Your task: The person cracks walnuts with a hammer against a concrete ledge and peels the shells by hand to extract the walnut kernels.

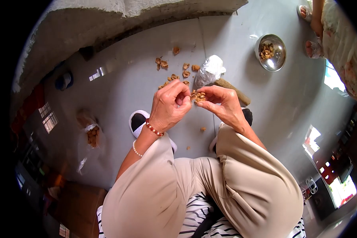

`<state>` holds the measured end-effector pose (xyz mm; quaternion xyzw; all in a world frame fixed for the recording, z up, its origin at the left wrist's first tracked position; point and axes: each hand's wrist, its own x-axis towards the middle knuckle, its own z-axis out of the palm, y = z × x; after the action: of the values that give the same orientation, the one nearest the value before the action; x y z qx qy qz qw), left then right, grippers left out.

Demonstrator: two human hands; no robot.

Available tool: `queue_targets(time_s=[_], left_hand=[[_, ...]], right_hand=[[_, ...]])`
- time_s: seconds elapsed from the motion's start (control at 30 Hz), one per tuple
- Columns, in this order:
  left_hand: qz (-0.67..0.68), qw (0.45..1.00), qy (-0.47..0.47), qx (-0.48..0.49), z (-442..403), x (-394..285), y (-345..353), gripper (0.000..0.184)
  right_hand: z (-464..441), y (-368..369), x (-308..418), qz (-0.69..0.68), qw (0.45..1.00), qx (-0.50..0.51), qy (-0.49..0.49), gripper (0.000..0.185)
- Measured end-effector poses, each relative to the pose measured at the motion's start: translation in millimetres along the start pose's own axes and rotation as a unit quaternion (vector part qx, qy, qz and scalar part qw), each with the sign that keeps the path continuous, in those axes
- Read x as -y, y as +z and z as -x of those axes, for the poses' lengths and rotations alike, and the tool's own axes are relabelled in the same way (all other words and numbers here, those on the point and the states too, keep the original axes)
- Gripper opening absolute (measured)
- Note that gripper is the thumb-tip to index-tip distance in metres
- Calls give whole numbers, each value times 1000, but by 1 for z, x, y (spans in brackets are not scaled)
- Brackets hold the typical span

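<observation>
A cracked walnut (198, 96) is pinched between the thumb and fingers of my right hand (224, 104). Close against its left side, my left hand (171, 104) has thumb and fingertips pressed together; what lies in that pinch, if anything, is too small to make out. Both hands are above the floor, between my knees. Just beyond them lie several walnut shell pieces (186, 73), partly hidden by my left hand. A silvery-white wrapped bundle (210, 70) sits behind my hands, and a brown wooden stick (235, 91) lies beside it, partly covered by my right hand.
A metal bowl (281, 55) of walnut pieces (267, 50) stands at the upper right, near another person's feet (313, 49). To the left, a clear plastic bag (92, 135) holds whole walnuts. Small crumbs (203, 129) lie between my slippers (139, 121). A rough concrete edge borders the top left.
</observation>
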<state>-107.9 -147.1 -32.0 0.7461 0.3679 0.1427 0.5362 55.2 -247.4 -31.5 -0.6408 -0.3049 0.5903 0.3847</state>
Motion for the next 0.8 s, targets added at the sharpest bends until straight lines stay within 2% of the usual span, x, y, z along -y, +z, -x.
queue_targets(time_s=[0.07, 0.1, 0.13, 0.2, 0.27, 0.33, 0.4, 0.47, 0.5, 0.6, 0.73, 0.8], left_hand=[[100, 991, -88, 9, 1, -1, -5, 6], [217, 963, -159, 15, 3, 2, -4, 3], [244, 953, -180, 13, 4, 3, -6, 2], [306, 928, -213, 18, 3, 4, -7, 1], [312, 924, -221, 7, 3, 3, -6, 1], [325, 914, -242, -4, 4, 5, -4, 2], [305, 919, -249, -3, 3, 3, -6, 3], [307, 919, -247, -9, 1, 6, -5, 4], [305, 919, -248, -12, 1, 6, -6, 4], [294, 921, -255, -15, 2, 9, -7, 3], [273, 919, -283, -38, 0, 10, -8, 3], [175, 949, -256, -58, 2, 25, -6, 2]], right_hand=[[2, -8, 2, -17, 999, -32, 16, 29], [2, -12, 1, -4, 997, -76, -14, 28], [1, -18, -4, -61, 992, -105, -22, 28], [2, -37, -1, -63, 985, -160, -24, 28], [2, -54, 7, -56, 973, -223, -17, 29], [1, -75, 6, 63, 950, -303, -32, 28], [-5, -94, 2, 124, 911, -385, -79, 25], [-12, -110, 2, 152, 884, -435, -82, 28], [-11, -118, 6, 212, 877, -422, -83, 32], [-5, -122, 15, 218, 867, -444, -60, 36], [16, -110, -5, 213, 871, -438, -66, 28], [26, -87, -7, 263, 882, -386, -72, 20]])
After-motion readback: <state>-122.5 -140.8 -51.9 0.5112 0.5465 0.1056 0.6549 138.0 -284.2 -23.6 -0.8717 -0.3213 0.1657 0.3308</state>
